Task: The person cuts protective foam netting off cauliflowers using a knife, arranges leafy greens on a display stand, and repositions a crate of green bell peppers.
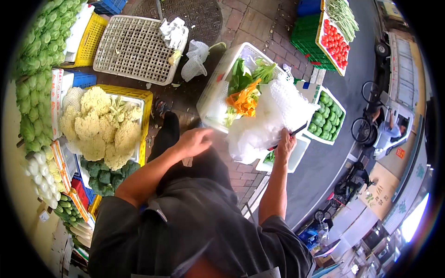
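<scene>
Two poses: right hand (286, 142) extended, clenched on dark tool (298, 130); left hand (195, 142) curled, grip unclear

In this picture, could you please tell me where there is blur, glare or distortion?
Head view: rounded black borders and bending toward the edges, like a wide lens; head view: glare from a bright patch at lower right; head view: left hand slightly blurred, white wrapping partly washed out.

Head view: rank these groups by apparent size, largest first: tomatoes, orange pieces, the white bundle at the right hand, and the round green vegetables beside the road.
1. White bundle
2. Round green vegetables
3. Tomatoes and orange pieces: too alike to rank; the tomatoes lie farther away.
</scene>
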The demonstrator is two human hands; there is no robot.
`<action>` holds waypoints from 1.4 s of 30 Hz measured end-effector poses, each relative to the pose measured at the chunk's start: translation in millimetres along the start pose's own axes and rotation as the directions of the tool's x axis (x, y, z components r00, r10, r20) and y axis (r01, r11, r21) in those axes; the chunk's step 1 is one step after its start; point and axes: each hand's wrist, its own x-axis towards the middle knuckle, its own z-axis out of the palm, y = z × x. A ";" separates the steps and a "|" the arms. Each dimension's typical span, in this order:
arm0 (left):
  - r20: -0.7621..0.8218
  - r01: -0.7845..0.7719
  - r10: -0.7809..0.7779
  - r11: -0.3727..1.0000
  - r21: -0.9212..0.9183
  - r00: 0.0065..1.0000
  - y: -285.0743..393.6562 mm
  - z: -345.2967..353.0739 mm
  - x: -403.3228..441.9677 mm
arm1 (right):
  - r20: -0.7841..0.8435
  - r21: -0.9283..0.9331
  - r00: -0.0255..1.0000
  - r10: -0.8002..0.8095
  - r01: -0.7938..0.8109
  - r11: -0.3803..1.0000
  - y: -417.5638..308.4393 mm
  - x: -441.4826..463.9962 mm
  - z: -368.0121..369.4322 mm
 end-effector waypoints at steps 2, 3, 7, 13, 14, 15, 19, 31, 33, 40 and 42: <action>-0.037 0.136 -0.138 0.990 -0.041 0.990 -21.0 1.6 -18.1 | 0.014 -0.040 0.999 0.035 -0.034 0.999 2.3 16.8 3.9; -0.063 0.182 -0.184 0.982 -0.048 0.981 -27.0 1.4 -25.7 | 0.045 -0.123 0.999 -0.007 0.012 0.992 9.2 28.8 3.1; -0.202 0.322 -0.362 0.925 -0.202 0.910 -62.4 6.6 -33.2 | 0.186 -0.271 0.981 -0.058 0.108 0.956 82.2 90.3 40.6; -0.117 0.433 -0.464 0.874 -0.218 0.878 -84.1 -12.1 13.4 | 0.139 -0.467 0.989 -0.057 0.116 0.877 183.7 101.9 120.8; -0.119 0.440 -0.468 0.875 -0.200 0.876 -95.7 -16.8 23.8 | 0.086 -0.420 0.996 0.011 0.027 0.907 172.8 97.5 120.5; -0.116 0.452 -0.472 0.877 -0.163 0.874 -111.0 -21.8 36.7 | 0.071 -0.426 0.997 -0.025 0.053 0.903 165.0 92.0 116.9; -0.165 0.520 -0.513 0.854 -0.002 0.842 -181.6 -41.8 100.4 | 0.031 -0.532 0.985 -0.168 0.158 0.832 138.4 84.6 126.3; -0.298 0.531 -0.448 0.605 0.593 0.843 -378.1 -17.8 331.3 | 0.284 -0.854 0.955 0.086 0.211 0.475 349.2 193.1 241.9; -0.249 0.541 -0.529 0.519 0.662 0.811 -382.0 -13.2 363.5 | 0.326 -0.899 0.945 0.014 0.305 0.314 416.0 214.7 239.8; -0.088 0.366 -0.504 0.487 0.793 0.860 -473.0 15.3 439.8 | 0.464 -0.870 0.880 -0.104 0.475 0.136 513.3 311.5 232.2; -0.048 0.330 -0.511 0.478 0.814 0.858 -495.9 18.8 456.8 | 0.466 -0.854 0.881 -0.082 0.472 0.218 505.6 341.5 252.6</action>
